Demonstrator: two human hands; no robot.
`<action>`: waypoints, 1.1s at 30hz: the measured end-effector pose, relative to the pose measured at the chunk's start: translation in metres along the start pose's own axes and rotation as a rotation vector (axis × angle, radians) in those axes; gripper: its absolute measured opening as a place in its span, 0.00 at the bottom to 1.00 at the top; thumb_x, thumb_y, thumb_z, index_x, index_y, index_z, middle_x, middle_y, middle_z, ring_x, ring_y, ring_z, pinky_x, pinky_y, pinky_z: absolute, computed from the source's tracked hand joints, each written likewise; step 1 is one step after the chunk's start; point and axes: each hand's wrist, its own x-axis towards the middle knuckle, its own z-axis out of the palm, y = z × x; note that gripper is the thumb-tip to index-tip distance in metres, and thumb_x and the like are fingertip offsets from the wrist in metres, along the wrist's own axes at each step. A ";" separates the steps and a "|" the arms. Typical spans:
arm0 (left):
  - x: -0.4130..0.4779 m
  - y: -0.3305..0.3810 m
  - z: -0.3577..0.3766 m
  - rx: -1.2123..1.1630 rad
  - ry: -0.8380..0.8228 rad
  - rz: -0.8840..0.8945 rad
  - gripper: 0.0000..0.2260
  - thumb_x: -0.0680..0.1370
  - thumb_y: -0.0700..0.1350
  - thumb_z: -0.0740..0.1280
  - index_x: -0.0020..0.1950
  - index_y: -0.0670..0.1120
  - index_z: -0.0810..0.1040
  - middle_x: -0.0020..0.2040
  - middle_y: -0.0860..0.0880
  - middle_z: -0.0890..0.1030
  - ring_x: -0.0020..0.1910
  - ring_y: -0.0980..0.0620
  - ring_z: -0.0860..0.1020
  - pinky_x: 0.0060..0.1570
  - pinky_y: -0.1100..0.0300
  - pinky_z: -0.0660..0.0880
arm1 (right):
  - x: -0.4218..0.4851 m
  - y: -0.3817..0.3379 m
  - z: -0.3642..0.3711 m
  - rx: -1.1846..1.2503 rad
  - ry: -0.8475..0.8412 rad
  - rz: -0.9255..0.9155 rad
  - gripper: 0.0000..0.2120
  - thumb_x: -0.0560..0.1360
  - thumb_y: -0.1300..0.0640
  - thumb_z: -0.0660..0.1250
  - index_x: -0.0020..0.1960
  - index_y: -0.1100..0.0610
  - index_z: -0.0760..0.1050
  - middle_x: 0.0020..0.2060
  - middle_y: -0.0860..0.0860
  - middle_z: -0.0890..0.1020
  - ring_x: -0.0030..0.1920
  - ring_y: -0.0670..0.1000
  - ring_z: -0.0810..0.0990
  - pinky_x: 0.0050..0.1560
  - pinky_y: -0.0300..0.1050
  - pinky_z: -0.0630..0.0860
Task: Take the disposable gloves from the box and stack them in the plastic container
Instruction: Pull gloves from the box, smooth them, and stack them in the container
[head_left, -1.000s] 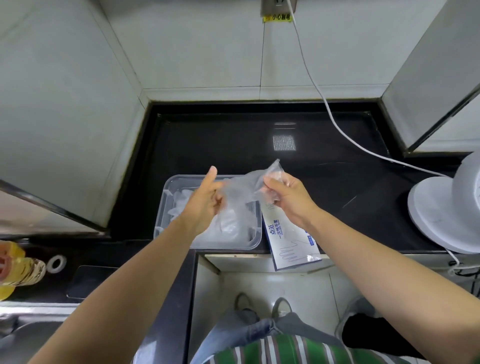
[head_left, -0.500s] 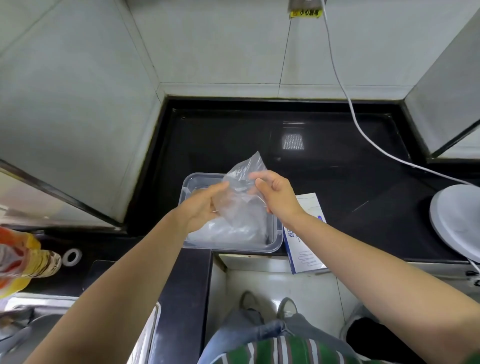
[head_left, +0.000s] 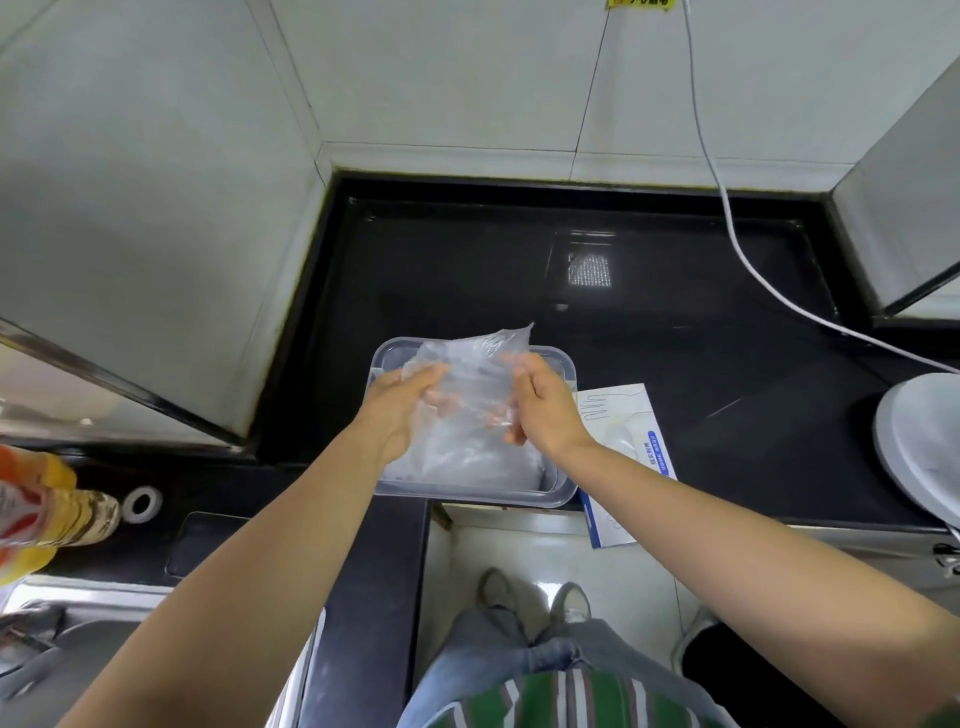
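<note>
Disposable glove (head_left: 467, 379) of thin, clear, crinkled plastic hung stretched between the person's 2 hands above the clear rectangular plastic container (head_left: 478, 496), with 1 upper corner poking up past the container's far rim. The left hand (head_left: 400, 410) gripped the glove's left edge, fingers curled into the film and thumb on top. The right hand (head_left: 545, 410) pinched the right edge, its fingers bent round the plastic; some fingertips showed pink through the film. The container sat at the near edge of the glossy black table (head_left: 467, 270). More clear gloves (head_left: 483, 462) lay piled inside it under the held one; how many could not be told. Just beside the container's right wall lay the white and blue cardboard glove box (head_left: 634, 415), flat on the table, its near end jutting over the table edge. A white cable (head_left: 737, 244) ran from the tiled wall down across the table's right part. At the far right stood a white round object (head_left: 919, 441), cut by the frame edge. Off to the left were an orange-and-yellow-labelled bottle (head_left: 47, 509), a small roll of white tape (head_left: 140, 503) and a steel sink (head_left: 52, 639).
</note>
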 end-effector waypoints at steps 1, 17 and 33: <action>0.002 0.000 0.001 0.069 0.045 0.055 0.11 0.78 0.45 0.70 0.58 0.42 0.80 0.44 0.44 0.82 0.38 0.50 0.81 0.49 0.53 0.79 | -0.001 0.000 0.002 -0.021 -0.037 0.020 0.11 0.84 0.62 0.51 0.61 0.57 0.70 0.37 0.52 0.74 0.32 0.48 0.76 0.31 0.45 0.78; 0.027 -0.043 -0.001 1.213 0.088 0.185 0.11 0.84 0.47 0.51 0.61 0.50 0.70 0.51 0.43 0.77 0.45 0.48 0.75 0.38 0.57 0.70 | 0.002 0.003 0.009 -0.570 0.278 -0.463 0.24 0.70 0.68 0.66 0.65 0.57 0.72 0.59 0.54 0.74 0.59 0.53 0.71 0.61 0.45 0.67; 0.018 -0.036 0.035 1.401 0.091 0.800 0.10 0.71 0.35 0.69 0.51 0.43 0.79 0.50 0.44 0.77 0.47 0.42 0.77 0.45 0.51 0.73 | 0.028 0.040 0.038 -0.726 -0.468 0.330 0.30 0.80 0.61 0.55 0.80 0.48 0.50 0.71 0.59 0.66 0.56 0.57 0.76 0.47 0.46 0.72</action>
